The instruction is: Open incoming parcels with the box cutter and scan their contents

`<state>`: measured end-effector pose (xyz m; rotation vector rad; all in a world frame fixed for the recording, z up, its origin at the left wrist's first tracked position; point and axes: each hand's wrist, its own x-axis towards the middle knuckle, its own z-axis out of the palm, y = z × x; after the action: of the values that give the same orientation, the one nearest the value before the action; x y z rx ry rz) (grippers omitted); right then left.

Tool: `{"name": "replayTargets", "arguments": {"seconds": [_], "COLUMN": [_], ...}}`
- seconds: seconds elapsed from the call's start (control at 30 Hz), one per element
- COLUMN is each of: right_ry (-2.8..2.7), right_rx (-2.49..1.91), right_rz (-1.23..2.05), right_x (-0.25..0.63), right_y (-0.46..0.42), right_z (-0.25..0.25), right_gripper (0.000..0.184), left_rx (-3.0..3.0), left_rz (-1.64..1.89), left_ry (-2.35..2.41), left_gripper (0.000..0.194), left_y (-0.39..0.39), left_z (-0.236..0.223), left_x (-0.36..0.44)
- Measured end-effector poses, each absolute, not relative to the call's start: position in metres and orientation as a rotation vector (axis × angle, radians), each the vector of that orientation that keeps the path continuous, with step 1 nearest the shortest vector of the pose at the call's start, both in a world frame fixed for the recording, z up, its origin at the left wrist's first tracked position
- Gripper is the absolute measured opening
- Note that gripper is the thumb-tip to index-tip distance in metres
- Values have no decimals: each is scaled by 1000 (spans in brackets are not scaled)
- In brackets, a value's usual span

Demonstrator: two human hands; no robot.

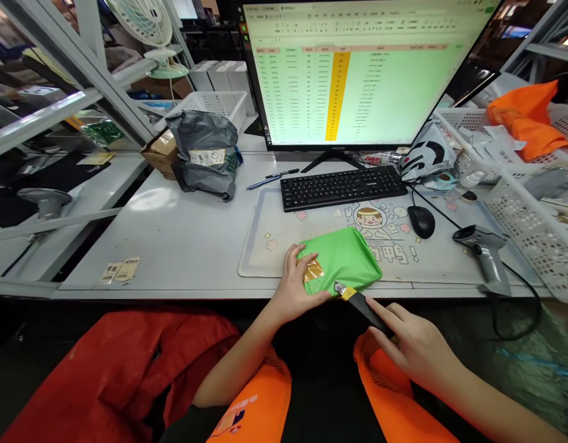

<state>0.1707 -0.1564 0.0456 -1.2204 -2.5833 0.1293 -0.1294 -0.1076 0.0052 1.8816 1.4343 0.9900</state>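
Note:
A bright green plastic parcel (341, 255) lies at the front of the desk mat, with a patch of shiny brown tape (314, 271) at its left end. My left hand (298, 280) grips that left end, fingers on top and thumb along the near edge. In my right hand (410, 341) is a utility knife (364, 307) with a black and yellow handle. Its metal tip touches the parcel near the front edge, just right of my left thumb. How far the blade is out cannot be made out.
Behind the parcel are a black keyboard (343, 187), a mouse (421, 221) and a monitor (367, 74). A barcode scanner (484, 255) and white baskets (537, 227) stand right. A grey bag (205, 154) and small labels (120, 269) lie left. The desk's front edge runs just below the parcel.

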Motion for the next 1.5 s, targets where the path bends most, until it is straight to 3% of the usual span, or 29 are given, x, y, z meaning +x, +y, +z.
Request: {"name": "replayTargets", "arguments": {"seconds": [0.23, 1.03, 1.2, 1.33, 1.5], "right_ry": [-2482, -2578, -2067, -1911, -2024], "right_rx": [-1313, -1444, -2046, -2172, -2191], "right_rz": [86, -244, -475, -352, -117], "right_x": [156, 152, 237, 289, 277], "right_y": [-170, -131, -92, -82, -61], "right_z": [42, 56, 92, 104, 44], "right_gripper": [49, 48, 62, 63, 58], "left_rx": [1900, 1910, 1901, 1908, 2123], "left_rz": [961, 980, 971, 891, 743], "left_ry": [1400, 1413, 1433, 1488, 1609], "left_gripper": [86, 71, 75, 73, 53], "left_y": [-110, -109, -110, -111, -102], "left_z": [7, 1, -2, 5, 35], "left_x": [-125, -127, -128, -128, -117]}}
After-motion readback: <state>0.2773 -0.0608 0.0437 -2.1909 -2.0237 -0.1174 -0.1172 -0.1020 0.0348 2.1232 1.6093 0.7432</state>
